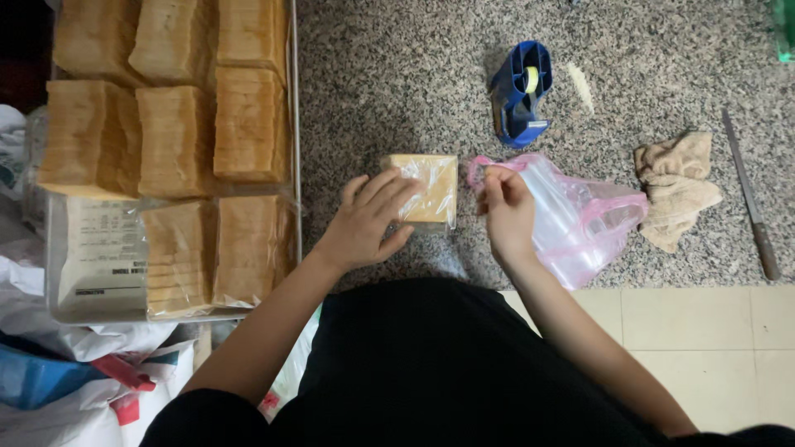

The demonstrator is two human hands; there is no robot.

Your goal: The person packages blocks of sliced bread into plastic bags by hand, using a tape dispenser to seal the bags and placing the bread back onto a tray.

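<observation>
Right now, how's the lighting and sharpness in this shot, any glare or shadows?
Head view: dim, warm light; the speckled granite counter looks grainy. Head view: glare sheens on the clear wrap of the square bagged bread slice under the left hand. Head view: the right hand and blue tape dispenser cast soft shadows.

Speckled granite counter (662, 50), beige floor tiles (704, 348)

A speckled granite counter (397, 99) carries a tray (293, 124) of sliced bread loaves, a bagged bread square (431, 186), a blue tape dispenser (520, 95), a pink-edged plastic bag (580, 223), a crumpled tan cloth (675, 186) and what looks like a knife (749, 199).
</observation>
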